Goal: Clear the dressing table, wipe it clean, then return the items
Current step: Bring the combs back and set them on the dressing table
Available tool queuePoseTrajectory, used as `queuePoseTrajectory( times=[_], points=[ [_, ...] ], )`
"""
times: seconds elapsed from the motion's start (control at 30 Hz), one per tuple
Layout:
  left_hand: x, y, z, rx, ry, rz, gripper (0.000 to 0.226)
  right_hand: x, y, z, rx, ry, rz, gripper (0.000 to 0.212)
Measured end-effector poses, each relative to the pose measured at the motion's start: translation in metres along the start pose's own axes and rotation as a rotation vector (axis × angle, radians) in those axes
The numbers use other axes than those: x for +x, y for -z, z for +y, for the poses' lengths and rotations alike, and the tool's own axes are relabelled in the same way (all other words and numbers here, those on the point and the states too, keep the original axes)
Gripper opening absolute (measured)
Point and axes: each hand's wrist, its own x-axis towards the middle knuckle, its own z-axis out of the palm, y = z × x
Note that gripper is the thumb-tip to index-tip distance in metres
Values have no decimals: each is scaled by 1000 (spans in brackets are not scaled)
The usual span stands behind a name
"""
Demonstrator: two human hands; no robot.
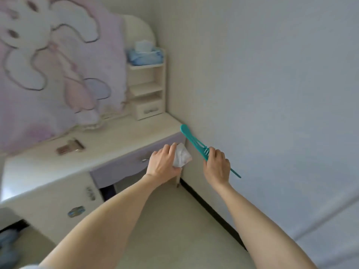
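Beside the counter point(116, 144), left fingers point(171, 150) clutch a tissue point(181, 157), right fingers point(214, 152) clamp a comb point(194, 141) near its toothed part, so it may slip.

Pale wall point(272, 74), beige floor point(174, 220)

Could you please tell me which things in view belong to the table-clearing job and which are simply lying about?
Part of the job:
- dressing table
- teal comb, held in the right hand
- crumpled white tissue, held in the left hand
- small metallic item on the tabletop

Just there:
- tissue pack on the small shelf unit
- rabbit-print cloth
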Motion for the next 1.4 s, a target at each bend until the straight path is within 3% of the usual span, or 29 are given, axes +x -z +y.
queuePoseTrajectory(
  times=[0.17, 0.37, 0.67, 0.83, 1.2, 1.4],
  points=[
    [-26, 12, -104, 115, 217, -62, 77, 27, -68, -99, 77, 183, -171, 32],
    [-10, 5, -202, 191, 381, -101, 78, 87, -138, -182, 144, 393, -232, 26],
    [37, -16, -303, 194, 688, -75, 77, 185, -243, -273, 10, 464, -483, 34],
    [55, -36, -353, 160, 738, -122, 79, 202, -289, -307, -15, 503, -612, 38],
    [125, -78, -486, 243, 404, -434, 83, 243, -384, -373, -90, 359, -829, 45],
    [136, -97, -538, 396, 164, -537, 92, 254, -413, -399, -45, 396, -836, 57]
  ],
)
